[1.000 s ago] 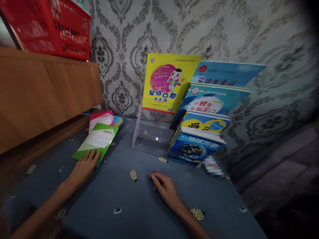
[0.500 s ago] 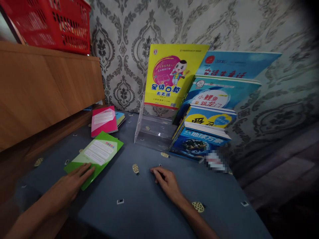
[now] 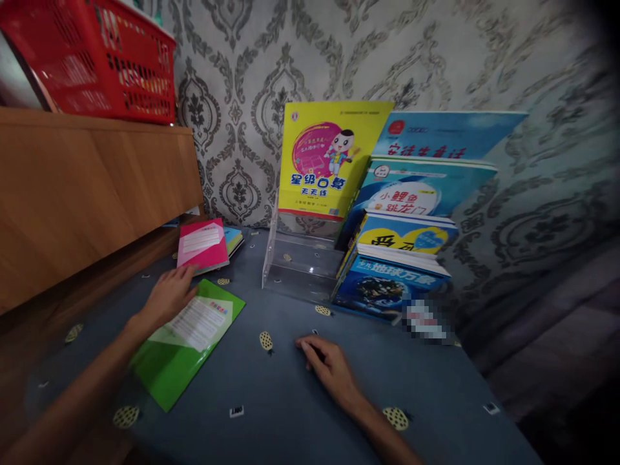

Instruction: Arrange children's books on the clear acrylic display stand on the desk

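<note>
Across blue-grey patterned cloth [image 3: 281,394], clear tiered rack [image 3: 303,279] stands near wall [image 3: 232,187]; stepped tiers probably let each title show. Yellow workbook [image 3: 314,152] leans on back tier, likely for support. Green booklet [image 3: 194,342] lies flat, left of rack; pink notebook [image 3: 203,244] just beyond, both probably for easy reach. My left hand [image 3: 169,294], fingers outstretched, overlaps green booklet; touch on pink notebook's near edge, cannot tell. Right hand [image 3: 334,373] curls loosely on cloth; whether thumb meets forefinger, cannot tell.

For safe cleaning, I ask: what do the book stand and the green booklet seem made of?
Book stand: clear, glossy, probably acrylic plastic; the pattern on the blue surface shows through.
Green booklet: apparently paper, thin and flat; its slight sheen suggests a coated or plastic cover.
</note>
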Action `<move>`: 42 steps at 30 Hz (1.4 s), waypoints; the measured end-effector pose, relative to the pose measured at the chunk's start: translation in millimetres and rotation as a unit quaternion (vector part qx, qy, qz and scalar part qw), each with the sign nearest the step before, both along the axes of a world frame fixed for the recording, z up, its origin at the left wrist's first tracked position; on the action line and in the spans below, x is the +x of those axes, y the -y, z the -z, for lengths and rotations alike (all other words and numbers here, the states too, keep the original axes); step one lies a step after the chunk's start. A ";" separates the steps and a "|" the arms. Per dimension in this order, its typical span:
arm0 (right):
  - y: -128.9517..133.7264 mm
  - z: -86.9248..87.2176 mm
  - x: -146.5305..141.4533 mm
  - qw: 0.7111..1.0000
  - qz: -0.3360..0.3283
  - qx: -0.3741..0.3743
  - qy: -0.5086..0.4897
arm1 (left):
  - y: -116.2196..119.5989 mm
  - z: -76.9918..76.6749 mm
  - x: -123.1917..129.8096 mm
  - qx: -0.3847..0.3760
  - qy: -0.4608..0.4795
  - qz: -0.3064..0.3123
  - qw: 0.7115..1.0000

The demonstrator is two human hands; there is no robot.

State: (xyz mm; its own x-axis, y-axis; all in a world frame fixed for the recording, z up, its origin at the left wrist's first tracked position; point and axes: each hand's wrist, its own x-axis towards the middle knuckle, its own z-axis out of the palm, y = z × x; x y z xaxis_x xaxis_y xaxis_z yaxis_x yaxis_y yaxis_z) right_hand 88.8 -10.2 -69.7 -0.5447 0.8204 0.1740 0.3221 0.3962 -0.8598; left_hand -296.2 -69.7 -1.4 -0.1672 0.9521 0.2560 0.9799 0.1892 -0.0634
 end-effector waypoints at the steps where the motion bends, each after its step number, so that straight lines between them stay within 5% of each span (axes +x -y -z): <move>1: 0.0 0.2 0.1 1.000 0.000 -0.003 0.000 | -18.0 0.8 0.8 -0.007 -0.042 -0.021 0.999; 4: -0.1 0.6 0.4 1.000 0.003 -0.014 -0.002 | -52.7 9.0 0.5 -0.022 -0.110 -0.049 0.992; 7: -0.9 0.6 0.7 1.000 0.000 -0.015 -0.006 | -63.6 12.5 -4.8 -0.048 -0.115 -0.057 0.991; 16: -0.7 -4.3 1.4 0.999 -0.008 -0.038 -0.010 | -83.7 -22.4 -45.2 -0.117 -0.146 0.018 0.982; 22: -1.0 -1.4 1.0 0.999 -0.006 -0.029 -0.020 | -95.1 -27.6 -69.5 -0.119 -0.134 0.058 0.982; 42: -2.3 1.4 1.7 1.000 -0.010 0.001 -0.005 | -85.9 -20.7 -36.8 -0.115 -0.104 0.014 0.988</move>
State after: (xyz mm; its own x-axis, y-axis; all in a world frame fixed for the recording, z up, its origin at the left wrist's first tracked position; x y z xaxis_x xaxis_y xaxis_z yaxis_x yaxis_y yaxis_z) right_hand 90.5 -8.0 -71.1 -0.5595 0.8087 0.1818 0.3047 0.4046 -0.8622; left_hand -333.0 16.1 19.3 -0.1072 0.9925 0.0584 0.9459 0.1199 -0.3014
